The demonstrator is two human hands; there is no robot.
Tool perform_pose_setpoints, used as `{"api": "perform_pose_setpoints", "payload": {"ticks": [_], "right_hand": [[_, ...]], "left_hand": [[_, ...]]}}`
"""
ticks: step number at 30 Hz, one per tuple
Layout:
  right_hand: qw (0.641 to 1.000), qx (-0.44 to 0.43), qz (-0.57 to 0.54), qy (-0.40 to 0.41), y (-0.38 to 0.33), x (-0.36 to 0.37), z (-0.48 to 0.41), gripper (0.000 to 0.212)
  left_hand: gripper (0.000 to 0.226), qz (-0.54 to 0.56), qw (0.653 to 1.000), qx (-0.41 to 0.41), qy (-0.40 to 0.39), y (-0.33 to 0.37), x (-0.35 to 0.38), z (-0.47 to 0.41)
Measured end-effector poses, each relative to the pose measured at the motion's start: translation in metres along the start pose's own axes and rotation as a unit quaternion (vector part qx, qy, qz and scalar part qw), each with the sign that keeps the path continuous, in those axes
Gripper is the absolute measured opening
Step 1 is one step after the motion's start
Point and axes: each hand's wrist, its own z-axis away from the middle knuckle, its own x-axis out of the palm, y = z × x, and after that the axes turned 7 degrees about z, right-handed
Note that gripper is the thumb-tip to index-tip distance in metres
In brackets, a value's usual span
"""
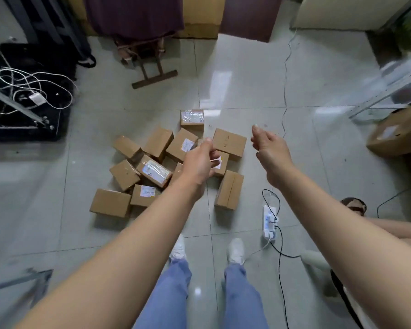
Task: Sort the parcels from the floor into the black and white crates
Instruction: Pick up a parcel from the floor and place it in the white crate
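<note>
White shoes (235, 250) and blue jeans (176, 293) stand just near-left of the white plastic power strip (270, 222) on the grey tiled floor (318, 162). The small brown cardboard parcels (110, 203), about a dozen, lie in a loose heap on the floor, left of and beyond the power strip. None is sorted yet. Several touch or lean on each other. The parcel nearest the strip (229, 189) stands on its side.

The left grip (199, 165) hovers over the heap, fingers loosely curled, holding nothing. The right grip (271, 150) hangs beyond the strip, fingers relaxed and apart, empty.

Handling, judged: the boxes look stiff, light and one-hand size. The clear tape on a few tops looks slick, so clamp thumb and fingers on two opposite bare cardboard sides rather than the taped face. Take the outer ones first, since leaners may tip when a neighbour goes.

Far left of the strip a black crate-like bin (22, 135) holds white cords (33, 81); can't tell if it's the task's crate. No white crate seen. A larger cardboard box (389, 136) sits far right of the strip.
</note>
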Motion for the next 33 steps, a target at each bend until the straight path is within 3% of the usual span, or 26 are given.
{"api": "perform_pose_setpoints", "payload": {"ticks": [9, 13, 17, 20, 22, 26, 29, 33], "right_hand": [[0.989, -0.012, 0.14, -0.046, 0.117, 0.049, -0.152, 0.029], [0.977, -0.007, 0.204, -0.069, 0.188, 0.071, -0.215, 0.048], [0.962, -0.01, 0.256, -0.094, 0.271, 0.092, -0.273, 0.033], [0.937, 0.025, 0.331, -0.112, 0.337, 0.107, -0.31, 0.064], [0.928, 0.038, 0.351, -0.12, 0.374, 0.117, -0.33, 0.072], [0.914, 0.04, 0.383, -0.125, 0.416, 0.133, -0.367, 0.074], [0.905, 0.02, 0.406, -0.129, 0.432, 0.141, -0.38, 0.062], [0.892, 0.016, 0.442, -0.093, 0.433, 0.139, -0.373, 0.059]], "left_hand": [[0.029, -0.007, 0.992, -0.059, 0.107, -0.125, -0.007, -0.162], [0.032, 0.038, 0.98, -0.114, 0.162, -0.192, -0.009, -0.236], [0.03, 0.078, 0.959, -0.187, 0.2, -0.269, -0.012, -0.299], [0.048, 0.08, 0.943, -0.235, 0.221, -0.332, -0.016, -0.336], [0.05, 0.086, 0.932, -0.26, 0.238, -0.366, -0.021, -0.355], [0.051, 0.15, 0.913, -0.317, 0.209, -0.412, -0.026, -0.387], [0.029, 0.19, 0.908, -0.329, 0.177, -0.425, -0.026, -0.401], [0.021, 0.179, 0.916, -0.311, 0.179, -0.415, -0.023, -0.4]]}}
